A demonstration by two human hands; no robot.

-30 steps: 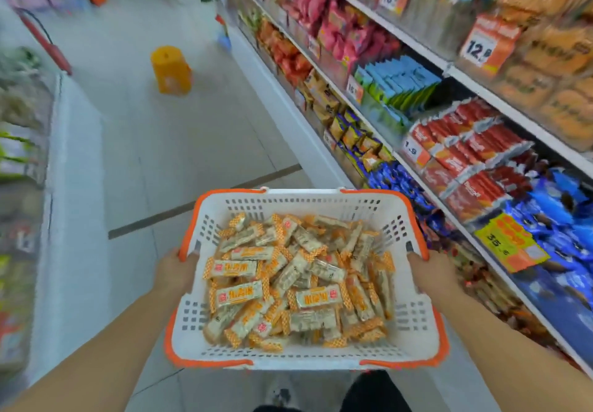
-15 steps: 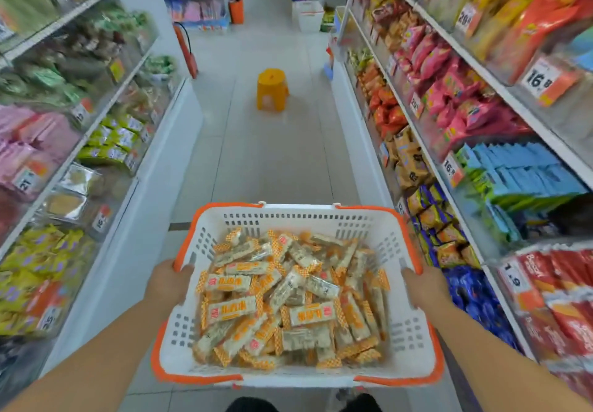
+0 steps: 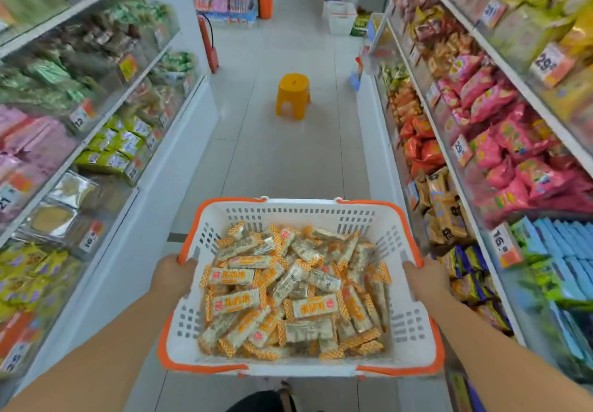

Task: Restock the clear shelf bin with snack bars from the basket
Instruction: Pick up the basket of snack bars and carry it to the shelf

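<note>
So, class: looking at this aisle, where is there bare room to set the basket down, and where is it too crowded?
Free: the tiled floor between the two shelf bases, from the basket up to the yellow stool, and the strips either side of the stool. Crowded: the left shelves and right shelves are packed with packets, and both hands are busy holding the basket rim.

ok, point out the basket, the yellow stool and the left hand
basket [image 3: 298, 215]: head view, bare far wall.
yellow stool [image 3: 293, 82]: head view, seat top.
left hand [image 3: 171, 278]: head view, back of hand on the basket's rim.
</note>
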